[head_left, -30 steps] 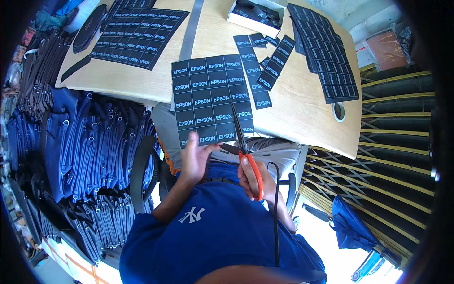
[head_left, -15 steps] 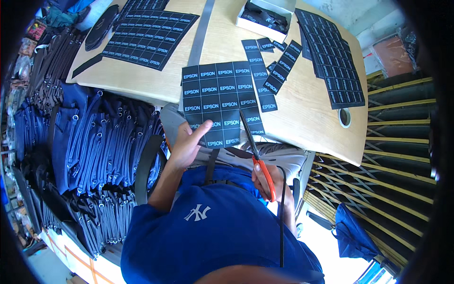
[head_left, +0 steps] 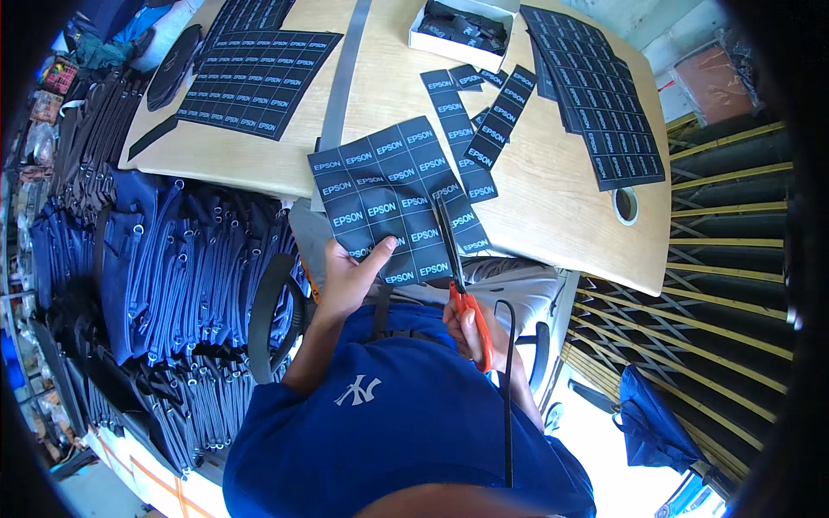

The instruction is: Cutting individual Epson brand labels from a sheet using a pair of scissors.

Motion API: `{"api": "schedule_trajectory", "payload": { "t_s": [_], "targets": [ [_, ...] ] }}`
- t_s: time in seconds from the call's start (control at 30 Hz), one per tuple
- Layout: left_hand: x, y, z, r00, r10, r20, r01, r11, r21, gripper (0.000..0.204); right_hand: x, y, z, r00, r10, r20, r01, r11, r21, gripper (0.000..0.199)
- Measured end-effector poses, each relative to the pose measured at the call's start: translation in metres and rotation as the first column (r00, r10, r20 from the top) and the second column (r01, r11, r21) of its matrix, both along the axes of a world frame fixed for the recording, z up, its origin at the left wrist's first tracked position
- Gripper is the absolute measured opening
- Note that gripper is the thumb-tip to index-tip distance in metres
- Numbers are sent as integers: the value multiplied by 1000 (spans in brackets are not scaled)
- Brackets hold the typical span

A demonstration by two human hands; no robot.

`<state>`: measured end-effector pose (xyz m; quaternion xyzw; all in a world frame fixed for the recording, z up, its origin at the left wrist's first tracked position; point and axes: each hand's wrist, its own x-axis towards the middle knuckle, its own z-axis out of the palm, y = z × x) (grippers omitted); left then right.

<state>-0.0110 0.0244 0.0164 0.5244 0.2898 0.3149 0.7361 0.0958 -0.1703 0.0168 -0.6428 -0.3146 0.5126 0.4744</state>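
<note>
My left hand (head_left: 358, 272) grips the lower edge of a black sheet of printed labels (head_left: 380, 194), its thumb lying on top. The sheet is held up in front of the table's near edge, slightly tilted. My right hand (head_left: 471, 328) is closed round the orange handles of a pair of scissors (head_left: 466, 319). The scissor blades point up and away from me, into the sheet's right part. Along that cut, the right-hand column of labels is partly parted from the rest, still joined at its far end.
Cut label strips (head_left: 501, 116) lie beyond the sheet on the wooden table (head_left: 553, 224). Label sheets rest at left (head_left: 259, 82) and right (head_left: 604, 108). A white box (head_left: 458, 39) holds small dark pieces. Blue strapped bags (head_left: 199, 268) hang at left; a folding metal gate (head_left: 699, 250) stands at right.
The sheet has turned counterclockwise, with its lower edge shifting rightward. The scissor blades sit farther up along the cut, and the right hand has moved slightly left.
</note>
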Motion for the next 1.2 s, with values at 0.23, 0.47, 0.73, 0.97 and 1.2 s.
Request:
{"api": "schedule_trajectory", "payload": {
  "t_s": [0.23, 0.47, 0.73, 0.97, 1.2],
  "targets": [
    [9, 3, -2, 998, 39, 42, -40, 999, 3, 16, 4, -8, 8, 996, 12, -85, -16, 999, -46, 68],
    [13, 3, 4, 994, 73, 77, -68, 996, -65, 20, 6, -11, 8, 993, 56, -101, -57, 998, 2, 63],
    [13, -3, 6, 995, 28, 99, -12, 986, -167, 26, 7, -2, 6, 991, 22, -135, -15, 998, 53, 60],
    [16, 0, 4, 987, 129, 95, -104, 965, -239, 26, 9, -6, 2, 998, 58, -39, -52, 990, 132, 60],
    [12, -2, 0, 993, 65, 98, -36, 961, -274, 27, 8, -2, 0, 993, 66, -93, -54, 991, 122, 61]
  ]
}}
